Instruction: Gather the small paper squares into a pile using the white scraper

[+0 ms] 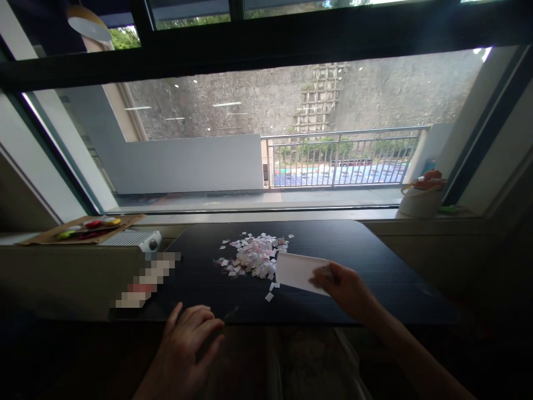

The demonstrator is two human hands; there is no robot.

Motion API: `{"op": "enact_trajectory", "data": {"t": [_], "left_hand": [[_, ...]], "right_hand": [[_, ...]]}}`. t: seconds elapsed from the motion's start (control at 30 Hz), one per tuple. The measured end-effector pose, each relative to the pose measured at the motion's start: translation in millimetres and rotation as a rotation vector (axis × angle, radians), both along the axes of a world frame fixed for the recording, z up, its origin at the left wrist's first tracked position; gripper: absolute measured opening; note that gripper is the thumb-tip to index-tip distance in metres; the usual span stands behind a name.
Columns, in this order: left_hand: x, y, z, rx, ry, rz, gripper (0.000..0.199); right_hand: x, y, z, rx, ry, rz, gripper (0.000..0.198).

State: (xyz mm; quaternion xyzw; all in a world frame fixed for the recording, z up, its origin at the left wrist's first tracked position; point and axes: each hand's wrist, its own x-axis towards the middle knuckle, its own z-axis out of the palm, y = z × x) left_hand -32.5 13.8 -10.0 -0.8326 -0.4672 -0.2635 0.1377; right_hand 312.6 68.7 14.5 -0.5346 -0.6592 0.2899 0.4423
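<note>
A heap of small cut paper pieces (256, 253), mostly white with some pinkish ones, lies on the dark table (333, 236). My right hand (339, 280) grips a white rectangular card or folded sheet of paper (297, 270) by its right end. The card's left edge meets the right side of the heap. A few loose squares (270, 296) lie just below it. Near the table's front edge is my left hand (189, 339), its fingers apart and nothing in them.
A pixelated strip (145, 280) lies along the table's left edge. Left of the table, brown cardboard (125, 222) with colourful items rests by a white heater-like unit (129, 239). A white container (420, 201) stands on the sill at right. A large window spans the back.
</note>
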Motion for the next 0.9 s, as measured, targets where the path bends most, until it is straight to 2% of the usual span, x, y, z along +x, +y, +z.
{"op": "enact_trajectory", "data": {"t": [0.17, 0.4, 0.6, 0.77, 0.9], "left_hand": [[0.7, 0.4, -0.4, -0.003, 0.002, 0.011, 0.015], [6.0, -0.1, 5.5, 0.035, -0.017, -0.031, 0.015], [1.1, 2.8, 3.2, 0.024, -0.012, 0.021, 0.017], [-0.3, 12.6, -4.7, 0.07, -0.046, 0.057, 0.024], [-6.3, 15.4, -8.2, 0.124, -0.056, 0.055, 0.028]], "right_hand": [[3.9, -3.9, 3.0, -0.017, 0.012, 0.002, 0.019], [-9.7, 0.3, 2.3, 0.019, 0.022, 0.055, 0.019], [3.5, -6.4, 4.7, 0.02, 0.01, 0.01, 0.018], [-9.9, -5.1, -0.1, 0.001, 0.008, 0.124, 0.019], [-0.4, -6.7, 1.2, 0.025, -0.114, 0.044, 0.016]]}}
